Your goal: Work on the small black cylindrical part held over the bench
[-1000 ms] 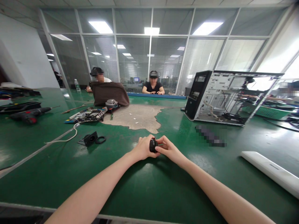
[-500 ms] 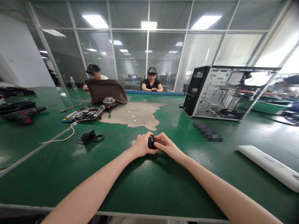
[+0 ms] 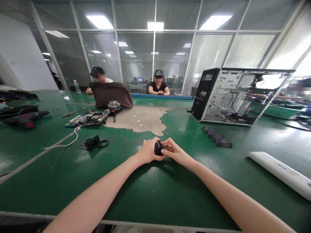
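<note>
A small black cylindrical part is held between both hands above the green table, near the middle of the view. My left hand wraps round its left side, fingers closed on it. From the right, my right hand pinches the same part with thumb and fingertips. To the left of my hands lie a black bracket-like part and a black ring, close together on the green surface.
An open computer case stands at the right, with a white bar-shaped object nearer. A circuit board and a power drill lie left. Two people sit across the table; another is partly visible far right.
The view has shifted very slightly. Both hands keep nearly the same hold on the black part.
</note>
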The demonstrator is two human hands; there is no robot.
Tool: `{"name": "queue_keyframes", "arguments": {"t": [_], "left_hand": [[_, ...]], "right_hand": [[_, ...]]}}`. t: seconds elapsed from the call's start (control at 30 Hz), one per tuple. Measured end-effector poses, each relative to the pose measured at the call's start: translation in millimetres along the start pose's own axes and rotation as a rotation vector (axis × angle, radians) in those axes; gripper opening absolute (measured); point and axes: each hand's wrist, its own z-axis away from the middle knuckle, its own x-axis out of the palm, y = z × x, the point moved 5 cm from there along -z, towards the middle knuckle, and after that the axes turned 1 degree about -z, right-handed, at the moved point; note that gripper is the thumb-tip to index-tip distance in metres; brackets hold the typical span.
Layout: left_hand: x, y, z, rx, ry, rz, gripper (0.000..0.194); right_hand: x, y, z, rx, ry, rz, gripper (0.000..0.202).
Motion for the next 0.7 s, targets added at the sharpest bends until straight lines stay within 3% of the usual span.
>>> {"name": "queue_keyframes", "arguments": {"t": [0.2,0.5,0.7], "left_hand": [[-0.6,1.0,0.3,-0.004,-0.005,0.016,0.057],[0.3,-0.6,0.2,-0.003,-0.02,-0.002,0.053],[0.1,-0.8,0.5,-0.005,-0.016,0.008,0.057]], "right_hand": [[-0.7,8.9,-5.8,0.048,0.123,0.039,0.026],[-1.9,4.0,0.1,-0.029,-0.04,0.024,0.028],[-1.5,5.3,-4.5,-0.003,0.087,0.032,0.024]]}}
